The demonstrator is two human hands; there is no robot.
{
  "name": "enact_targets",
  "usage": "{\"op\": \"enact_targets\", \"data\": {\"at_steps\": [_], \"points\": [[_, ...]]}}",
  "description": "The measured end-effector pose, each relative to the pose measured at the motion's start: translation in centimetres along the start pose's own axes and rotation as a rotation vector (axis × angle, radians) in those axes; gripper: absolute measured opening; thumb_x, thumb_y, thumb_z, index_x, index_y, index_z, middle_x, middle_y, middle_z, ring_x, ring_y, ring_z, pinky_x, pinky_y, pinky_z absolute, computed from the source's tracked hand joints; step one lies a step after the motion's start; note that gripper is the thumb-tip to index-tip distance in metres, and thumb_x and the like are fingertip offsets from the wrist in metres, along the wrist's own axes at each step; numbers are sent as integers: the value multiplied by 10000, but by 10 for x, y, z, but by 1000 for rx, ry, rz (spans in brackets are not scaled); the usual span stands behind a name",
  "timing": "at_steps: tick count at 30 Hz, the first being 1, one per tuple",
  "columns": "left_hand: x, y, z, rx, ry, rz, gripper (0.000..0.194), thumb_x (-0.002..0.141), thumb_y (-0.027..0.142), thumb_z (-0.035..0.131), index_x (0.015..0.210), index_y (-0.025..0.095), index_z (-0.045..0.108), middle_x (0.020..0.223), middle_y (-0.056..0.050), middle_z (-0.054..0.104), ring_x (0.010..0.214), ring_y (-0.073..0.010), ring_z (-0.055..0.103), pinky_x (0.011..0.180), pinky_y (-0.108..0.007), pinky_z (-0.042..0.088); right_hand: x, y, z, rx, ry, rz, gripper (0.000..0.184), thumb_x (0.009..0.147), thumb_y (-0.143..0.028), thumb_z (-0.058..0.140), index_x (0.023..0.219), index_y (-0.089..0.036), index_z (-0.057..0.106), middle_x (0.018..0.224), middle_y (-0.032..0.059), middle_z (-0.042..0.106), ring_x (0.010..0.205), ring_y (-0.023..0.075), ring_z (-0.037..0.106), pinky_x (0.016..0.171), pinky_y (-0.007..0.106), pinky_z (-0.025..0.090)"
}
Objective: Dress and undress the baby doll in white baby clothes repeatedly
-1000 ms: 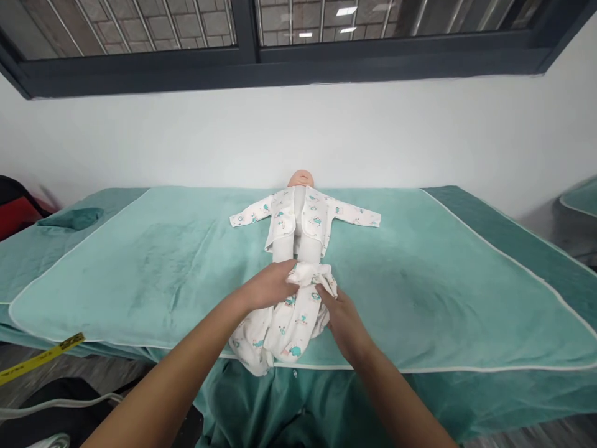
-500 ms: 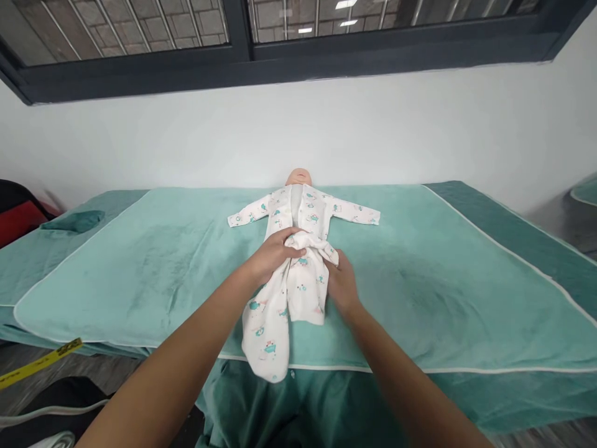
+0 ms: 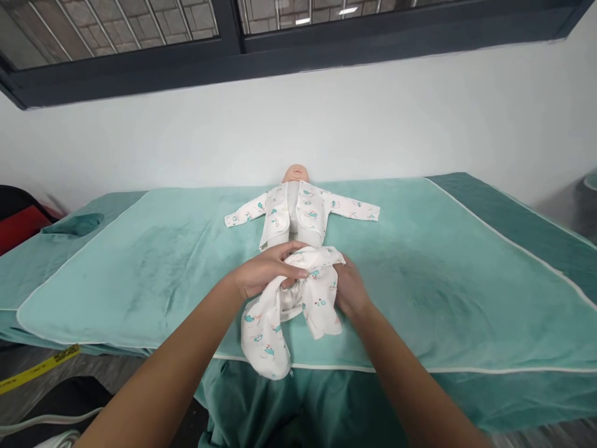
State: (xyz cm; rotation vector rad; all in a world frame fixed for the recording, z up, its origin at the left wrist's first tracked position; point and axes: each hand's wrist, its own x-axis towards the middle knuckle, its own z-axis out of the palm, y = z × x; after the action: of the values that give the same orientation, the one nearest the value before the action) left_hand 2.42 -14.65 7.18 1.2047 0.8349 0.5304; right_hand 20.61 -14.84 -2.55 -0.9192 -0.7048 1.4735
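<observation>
A doll [image 3: 293, 202] lies on its back with its head toward the wall, in a white patterned baby jacket [image 3: 311, 210] that hangs open down the front. Both my hands have hold of small white patterned baby pants [image 3: 265, 336], bunched over the doll's legs. At the left of the waistband, my left hand [image 3: 268, 269] is closed with its thumb on the cloth. My right hand [image 3: 349, 286] grips the right side, its fingertips hidden behind the fabric. The left pant leg hangs down to the bed's front edge; the right one is shorter and rumpled. The doll's lower legs are covered.
A green padded mat [image 3: 140, 267] with white piping covers the bed, against a white wall [image 3: 373, 124] under a dark window frame [image 3: 140, 78]. A red and black bag [image 3: 21, 218] is at the far left. Yellow tape [image 3: 40, 370] and a cable [image 3: 51, 421] are at lower left.
The pants rose from the doll's lower legs toward its hips, then came slightly back down, baring the thighs again. The right pant leg has shortened and shifted right. The view has tilted slightly.
</observation>
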Motion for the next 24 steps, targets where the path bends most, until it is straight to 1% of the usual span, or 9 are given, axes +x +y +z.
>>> {"op": "enact_targets", "data": {"at_steps": [4, 6, 9, 14, 16, 18, 20, 21, 24], "points": [[-3, -5, 0, -23, -1, -23, 575, 700, 201, 747, 1252, 233, 590, 772, 12, 584, 550, -64, 486, 537, -214, 395, 0, 3, -3, 6, -20, -3, 267, 631, -294, 715, 874, -196, 661, 848, 23, 715, 738, 191, 630, 667, 304, 486], [-1, -7, 0, -27, 46, -2, 549, 688, 174, 729, 1221, 225, 607, 832, -4, 621, 618, -87, 543, 595, -226, 440, 1, 3, -4, 15, -42, 14, 303, 627, -313, 732, 901, -197, 674, 881, 35, 724, 767, 210, 645, 694, 328, 504], [6, -10, 2, -37, 198, 85, 449, 680, 172, 703, 1122, 213, 640, 946, -22, 665, 768, -136, 617, 712, -253, 483, 1, 3, -4, 45, -80, 18, 368, 637, -335, 744, 977, -203, 692, 984, 58, 731, 856, 238, 667, 771, 368, 523], [25, -15, 5, -10, 487, 180, 342, 723, 254, 664, 1061, 212, 633, 984, -30, 686, 894, -189, 632, 807, -292, 483, -1, 1, -3, 64, -121, -12, 425, 672, -357, 751, 1073, -230, 690, 1102, 59, 717, 1000, 248, 659, 877, 387, 515], [35, -14, 4, 70, 566, 241, 319, 734, 253, 649, 1050, 208, 634, 1074, -38, 678, 982, -201, 613, 868, -301, 463, -1, 1, -3, 78, -101, -15, 439, 675, -372, 758, 1087, -240, 679, 1140, 51, 704, 1034, 238, 646, 887, 372, 508], [44, -10, 3, 190, 638, 297, 293, 740, 239, 640, 1031, 207, 636, 1124, -39, 665, 1046, -208, 586, 926, -310, 432, 1, 2, -3, 76, -93, -16, 451, 689, -395, 750, 1104, -243, 659, 1141, 51, 697, 1024, 233, 640, 866, 365, 506], [51, -6, 1, 295, 683, 326, 264, 740, 225, 636, 1003, 202, 634, 1115, -40, 662, 1055, -214, 572, 951, -320, 413, 7, 2, -2, 16, -83, -41, 450, 723, -427, 716, 1123, -239, 633, 1105, 54, 697, 986, 232, 634, 835, 364, 500], [55, -4, 0, 323, 694, 334, 252, 738, 222, 636, 989, 198, 629, 1099, -42, 661, 1045, -215, 572, 948, -324, 411, 12, 1, -2, -53, -66, -73, 434, 742, -440, 691, 1119, -234, 625, 1085, 52, 695, 970, 230, 625, 827, 362, 492], [64, -3, -4, 333, 701, 369, 240, 734, 215, 623, 972, 189, 608, 1067, -41, 656, 997, -206, 576, 913, -318, 422, 32, -4, -2, -392, 45, -227, 324, 790, -454, 605, 1003, -210, 624, 1015, 41, 674, 925, 216, 579, 818, 345, 453]]}}
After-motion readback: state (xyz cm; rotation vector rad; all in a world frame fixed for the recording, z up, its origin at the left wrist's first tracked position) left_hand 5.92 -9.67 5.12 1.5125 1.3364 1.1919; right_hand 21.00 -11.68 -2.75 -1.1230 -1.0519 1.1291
